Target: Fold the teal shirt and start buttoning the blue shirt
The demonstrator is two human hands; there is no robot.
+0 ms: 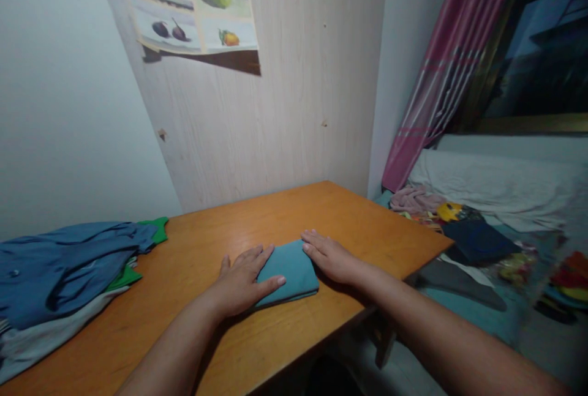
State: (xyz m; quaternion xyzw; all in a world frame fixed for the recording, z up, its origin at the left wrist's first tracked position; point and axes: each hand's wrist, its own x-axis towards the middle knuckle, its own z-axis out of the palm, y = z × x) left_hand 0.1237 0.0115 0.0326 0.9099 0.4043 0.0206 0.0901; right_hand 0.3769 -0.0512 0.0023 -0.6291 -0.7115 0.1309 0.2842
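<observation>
While the folded teal cloth [294,267] lay on the table [362,218], long axis left-to-right, their left hand [242,283] overlapped its left end, thumb spread wide; right hand [333,259], fingers straight and close together, touched its right edge. Neither gripped it.

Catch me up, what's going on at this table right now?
A person's left hand lies open over the left part of a folded teal cloth, thumb across its top, while the right hand is at its right edge. The cloth lies flat on the wooden table. At the table's left end is a pile of clothes, blue on top, with green and pale grey showing beneath.
</observation>
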